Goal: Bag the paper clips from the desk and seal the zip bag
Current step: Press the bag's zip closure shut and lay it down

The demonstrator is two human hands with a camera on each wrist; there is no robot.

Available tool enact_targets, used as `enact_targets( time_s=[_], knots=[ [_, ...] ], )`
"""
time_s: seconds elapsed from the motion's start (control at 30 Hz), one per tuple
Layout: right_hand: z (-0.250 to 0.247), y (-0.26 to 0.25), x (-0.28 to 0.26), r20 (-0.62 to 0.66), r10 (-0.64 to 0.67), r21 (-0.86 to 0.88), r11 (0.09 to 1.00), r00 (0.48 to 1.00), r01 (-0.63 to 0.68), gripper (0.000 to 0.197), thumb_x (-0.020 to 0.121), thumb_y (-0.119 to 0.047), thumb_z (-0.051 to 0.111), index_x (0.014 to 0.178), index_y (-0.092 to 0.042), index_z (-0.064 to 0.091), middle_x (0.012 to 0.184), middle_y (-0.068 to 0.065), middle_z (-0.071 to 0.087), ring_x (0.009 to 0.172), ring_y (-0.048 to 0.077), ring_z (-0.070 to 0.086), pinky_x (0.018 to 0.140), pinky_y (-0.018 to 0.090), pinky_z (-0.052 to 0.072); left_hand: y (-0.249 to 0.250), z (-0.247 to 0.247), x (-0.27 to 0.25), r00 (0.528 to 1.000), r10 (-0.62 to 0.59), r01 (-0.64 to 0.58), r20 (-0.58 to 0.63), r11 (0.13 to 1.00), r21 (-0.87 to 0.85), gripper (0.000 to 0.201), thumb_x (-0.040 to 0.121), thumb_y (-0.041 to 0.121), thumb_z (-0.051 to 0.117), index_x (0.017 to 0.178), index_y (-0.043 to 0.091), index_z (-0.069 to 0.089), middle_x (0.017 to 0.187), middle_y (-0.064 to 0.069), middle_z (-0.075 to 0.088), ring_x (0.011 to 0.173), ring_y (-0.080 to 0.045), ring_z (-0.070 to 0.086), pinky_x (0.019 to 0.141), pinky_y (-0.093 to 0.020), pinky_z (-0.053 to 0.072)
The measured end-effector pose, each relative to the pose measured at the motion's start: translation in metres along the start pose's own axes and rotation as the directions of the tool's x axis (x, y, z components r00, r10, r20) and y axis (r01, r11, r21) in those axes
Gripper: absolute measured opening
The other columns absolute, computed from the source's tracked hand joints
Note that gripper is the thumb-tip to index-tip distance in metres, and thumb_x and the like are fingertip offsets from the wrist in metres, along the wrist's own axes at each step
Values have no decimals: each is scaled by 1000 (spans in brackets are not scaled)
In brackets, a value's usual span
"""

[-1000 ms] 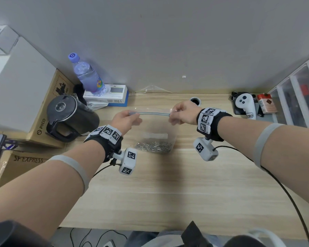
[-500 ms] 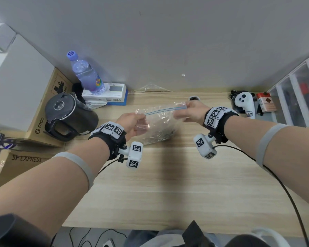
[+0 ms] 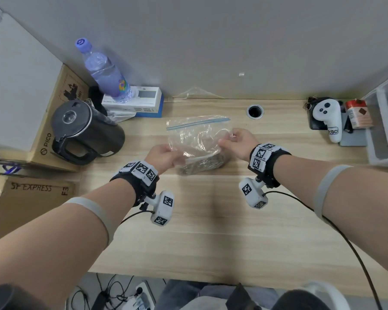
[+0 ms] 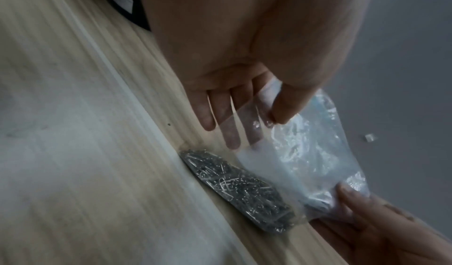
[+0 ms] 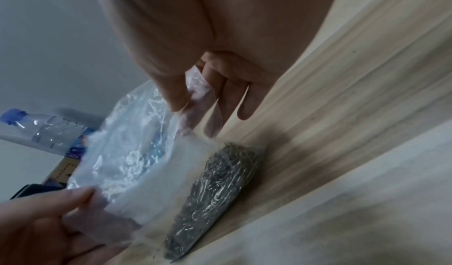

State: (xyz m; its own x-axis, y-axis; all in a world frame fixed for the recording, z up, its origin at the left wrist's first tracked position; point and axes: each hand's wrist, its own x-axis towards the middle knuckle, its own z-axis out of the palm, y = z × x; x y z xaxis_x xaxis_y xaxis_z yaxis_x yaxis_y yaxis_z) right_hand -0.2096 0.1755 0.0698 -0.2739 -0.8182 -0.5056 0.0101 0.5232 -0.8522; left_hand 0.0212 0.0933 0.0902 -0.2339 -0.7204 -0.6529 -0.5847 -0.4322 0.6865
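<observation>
The clear zip bag (image 3: 197, 139) lies on the wooden desk (image 3: 211, 220), its blue zip strip (image 3: 198, 123) at the far edge. A heap of silver paper clips (image 3: 202, 165) fills the bag's near end. My left hand (image 3: 177, 157) pinches the bag's left side between thumb and fingers (image 4: 281, 112). My right hand (image 3: 224, 144) pinches the right side, its thumb (image 5: 176, 95) pressing the plastic. In the wrist views the paper clips (image 4: 239, 188) (image 5: 220, 182) rest on the desk inside the bag (image 4: 305, 153) (image 5: 137, 153). Whether the zip is closed cannot be told.
A black kettle (image 3: 85, 130), a water bottle (image 3: 105, 72) and a white box (image 3: 141, 99) stand at the back left. A cable hole (image 3: 254, 111) lies behind the bag. A white controller (image 3: 327, 117), a red pack (image 3: 357, 114) and plastic drawers (image 3: 385, 121) are at the right.
The bag hung upright from its zip strip, held at both ends. It has been tipped away and laid on the desk, and both hands have shifted down to its sides.
</observation>
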Motion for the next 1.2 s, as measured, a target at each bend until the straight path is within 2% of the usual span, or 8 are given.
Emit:
enact_targets(
  time_s=[0.17, 0.33, 0.47, 0.53, 0.63, 0.87, 0.97, 1.2],
  knots=[
    [-1, 8, 12, 188, 116, -279, 958, 975, -60, 43, 68, -24, 84, 104, -23, 61, 97, -3, 71, 93, 18, 68, 95, 37, 52, -2, 1, 7, 996, -64, 59, -55, 995, -77, 11, 95, 9, 65, 85, 6, 64, 105, -29, 74, 102, -41, 72, 100, -49, 56],
    [-5, 10, 16, 35, 90, -296, 952, 995, -76, 39, 80, -18, 77, 111, -14, 54, 94, -2, 64, 81, 14, 61, 67, 20, 48, -4, -3, 14, 989, -77, 75, -129, 997, -20, 23, 88, 17, 72, 106, 3, 67, 100, -19, 77, 96, -33, 76, 94, -49, 60],
    [-9, 8, 19, -38, 85, -193, 977, 996, -91, 54, 78, -24, 77, 124, -23, 47, 102, 8, 68, 92, 23, 67, 80, 31, 51, 8, 0, 11, 965, 63, -50, -254, 997, 60, 52, 81, 29, 75, 121, 20, 44, 86, -8, 79, 85, -19, 77, 82, -35, 59],
    [-14, 1, 16, -74, 37, -159, 986, 997, -49, 52, 82, -20, 72, 125, -30, 44, 90, 9, 71, 81, 21, 68, 72, 29, 51, 19, 6, 8, 958, 169, -150, -231, 984, 94, 29, 92, 16, 66, 113, 21, 47, 72, -6, 77, 69, -16, 76, 67, -31, 56],
    [-26, -16, 13, -55, -1, -125, 992, 998, -6, 32, 88, -6, 61, 107, -30, 53, 73, 10, 70, 66, 23, 64, 63, 33, 52, 37, 10, 14, 967, 210, -197, -140, 975, 101, 11, 95, 14, 63, 104, 19, 62, 73, -7, 77, 72, -22, 73, 76, -44, 61],
    [-61, -25, 8, 193, 67, -453, 891, 979, 28, 66, 73, -13, 80, 134, -14, 56, 85, -2, 67, 82, 16, 66, 87, 27, 52, 57, 19, 13, 960, 219, -281, 177, 791, 543, 86, 78, 15, 84, 152, 8, 41, 94, 6, 60, 88, -13, 59, 82, -22, 44],
    [-63, -20, 2, 256, 155, -591, 806, 954, 28, 71, 65, -17, 84, 130, -8, 59, 88, -3, 68, 95, 27, 68, 96, 41, 53, 57, 26, 15, 956, 183, -291, 229, 685, 668, 81, 83, 12, 78, 153, 6, 39, 91, 9, 56, 88, -14, 56, 80, -24, 43],
    [-46, -22, -9, 154, 207, -820, 573, 966, 8, 56, 69, -21, 86, 118, -12, 61, 100, 2, 64, 92, 23, 64, 79, 31, 54, 63, 41, 18, 969, 85, -242, 233, 515, 822, 44, 86, 9, 72, 130, 7, 64, 117, -7, 65, 98, -22, 63, 78, -25, 49]
  ],
)
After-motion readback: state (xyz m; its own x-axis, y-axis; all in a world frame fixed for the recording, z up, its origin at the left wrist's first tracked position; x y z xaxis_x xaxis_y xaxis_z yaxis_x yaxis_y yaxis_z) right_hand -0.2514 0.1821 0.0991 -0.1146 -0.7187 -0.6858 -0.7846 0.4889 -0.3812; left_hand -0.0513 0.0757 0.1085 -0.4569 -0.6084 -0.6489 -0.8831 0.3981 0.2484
